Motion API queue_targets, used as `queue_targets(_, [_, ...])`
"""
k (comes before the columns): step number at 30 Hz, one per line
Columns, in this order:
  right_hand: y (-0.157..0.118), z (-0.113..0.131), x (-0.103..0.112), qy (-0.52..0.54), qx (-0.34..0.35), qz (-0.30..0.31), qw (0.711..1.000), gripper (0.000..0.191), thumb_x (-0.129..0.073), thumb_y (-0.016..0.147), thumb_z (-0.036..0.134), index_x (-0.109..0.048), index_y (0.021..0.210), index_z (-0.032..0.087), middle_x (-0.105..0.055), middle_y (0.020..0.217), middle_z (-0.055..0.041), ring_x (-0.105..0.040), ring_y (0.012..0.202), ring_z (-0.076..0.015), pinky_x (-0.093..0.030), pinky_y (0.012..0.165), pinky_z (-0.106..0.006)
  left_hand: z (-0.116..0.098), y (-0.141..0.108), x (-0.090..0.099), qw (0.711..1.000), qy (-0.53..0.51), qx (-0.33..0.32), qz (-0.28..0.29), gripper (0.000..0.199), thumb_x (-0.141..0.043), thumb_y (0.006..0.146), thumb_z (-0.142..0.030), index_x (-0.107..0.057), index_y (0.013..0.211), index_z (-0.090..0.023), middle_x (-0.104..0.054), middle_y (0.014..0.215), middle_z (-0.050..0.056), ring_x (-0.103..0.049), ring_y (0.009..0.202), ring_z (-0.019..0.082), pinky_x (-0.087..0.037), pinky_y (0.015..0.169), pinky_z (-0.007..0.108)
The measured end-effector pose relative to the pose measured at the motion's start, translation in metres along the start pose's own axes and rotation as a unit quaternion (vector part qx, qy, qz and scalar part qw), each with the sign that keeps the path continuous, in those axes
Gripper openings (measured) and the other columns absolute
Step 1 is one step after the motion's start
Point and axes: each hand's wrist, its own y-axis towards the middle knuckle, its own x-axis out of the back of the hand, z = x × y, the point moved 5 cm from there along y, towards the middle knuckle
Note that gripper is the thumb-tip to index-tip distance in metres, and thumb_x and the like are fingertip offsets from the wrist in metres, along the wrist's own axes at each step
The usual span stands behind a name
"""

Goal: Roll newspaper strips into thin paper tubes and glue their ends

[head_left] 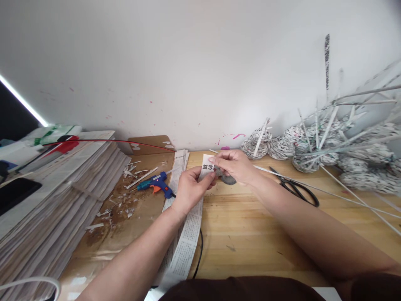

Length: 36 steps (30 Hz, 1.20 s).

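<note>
A long printed paper strip (pixel 188 236) runs from near my body up to both hands above the wooden table. My left hand (pixel 196 182) pinches the strip near its upper end, thumb on top. At the strip's right edge, the closed fingers of my right hand (pixel 230 165) touch the paper; whether they also hold something thin is hidden. Just below my right hand lies a dark grey, ridged round object (pixel 228 179), partly covered by the fingers. More newspaper strips (pixel 179 167) lie under and behind my left hand.
A blue glue gun (pixel 159 184) lies on brown cardboard (pixel 125 225) among paper scraps. Stacked newspaper (pixel 78 184) fills the left. Black scissors (pixel 294 187), a long thin paper stick and woven paper pieces (pixel 282 146) are at the right. A black cable (pixel 200 251) crosses the table.
</note>
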Motion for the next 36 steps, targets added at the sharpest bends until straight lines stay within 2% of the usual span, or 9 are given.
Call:
queue_targets(8, [-0.002,-0.001,-0.003,0.049,-0.021,-0.004,0.999,0.035,-0.08,0.063,0.044,-0.061,0.063,0.014,-0.049,0.047,0.0058,-0.037,0.039,-0.0041,-0.028,0.038,-0.02,0.0,0.0,-0.002,1.0,0.007,0.004,-0.003,0.033,-0.069,0.075,-0.042,-0.069,0.088,-0.012,-0.072,0.072,0.008,-0.067,0.065,0.018,-0.053,0.059,0.025])
queue_targets(19, [-0.005,-0.002,-0.01,0.067,-0.013,-0.01,0.998,0.038,-0.081,0.062,0.044,-0.056,0.06,0.016,-0.052,0.045,0.0049,-0.042,0.037,-0.0059,-0.032,0.036,-0.02,-0.001,-0.001,-0.005,0.999,-0.034,0.009,0.005,0.037,-0.069,0.074,-0.048,-0.07,0.082,-0.012,-0.071,0.071,0.007,-0.065,0.063,0.015,-0.054,0.06,0.025])
queue_targets(22, [-0.006,0.001,-0.011,0.051,-0.007,0.011,0.999,0.038,-0.077,0.067,0.047,-0.055,0.061,0.016,-0.057,0.047,0.003,-0.048,0.037,-0.0082,-0.034,0.035,-0.02,0.001,-0.001,-0.006,0.998,-0.05,0.024,0.009,0.037,-0.068,0.076,-0.048,-0.07,0.082,-0.011,-0.071,0.074,0.008,-0.066,0.066,0.015,-0.054,0.062,0.024])
queue_targets(27, [-0.006,0.003,-0.012,-0.013,0.007,0.1,0.995,0.031,-0.073,0.074,0.045,-0.064,0.072,0.015,-0.065,0.059,-0.0011,-0.061,0.05,-0.0121,-0.046,0.047,-0.023,0.005,0.001,-0.003,0.997,-0.071,0.027,0.008,0.037,-0.068,0.075,-0.049,-0.071,0.081,-0.012,-0.071,0.075,0.007,-0.065,0.066,0.014,-0.055,0.063,0.025])
queue_targets(32, [-0.003,0.001,-0.008,-0.031,0.013,0.083,0.996,0.031,-0.069,0.076,0.045,-0.068,0.074,0.015,-0.066,0.059,-0.001,-0.061,0.051,-0.0114,-0.047,0.05,-0.022,0.006,0.004,-0.001,0.997,-0.075,0.014,0.007,0.035,-0.07,0.074,-0.047,-0.071,0.085,-0.014,-0.07,0.075,0.005,-0.066,0.07,0.015,-0.056,0.066,0.026])
queue_targets(36, [-0.002,0.001,-0.005,-0.044,0.013,0.07,0.996,0.031,-0.074,0.071,0.044,-0.068,0.077,0.015,-0.069,0.064,-0.0026,-0.064,0.055,-0.0136,-0.049,0.053,-0.024,0.006,0.005,-0.001,0.997,-0.072,0.013,0.003,0.033,-0.07,0.075,-0.045,-0.07,0.083,-0.013,-0.07,0.074,0.005,-0.066,0.071,0.015,-0.056,0.067,0.027])
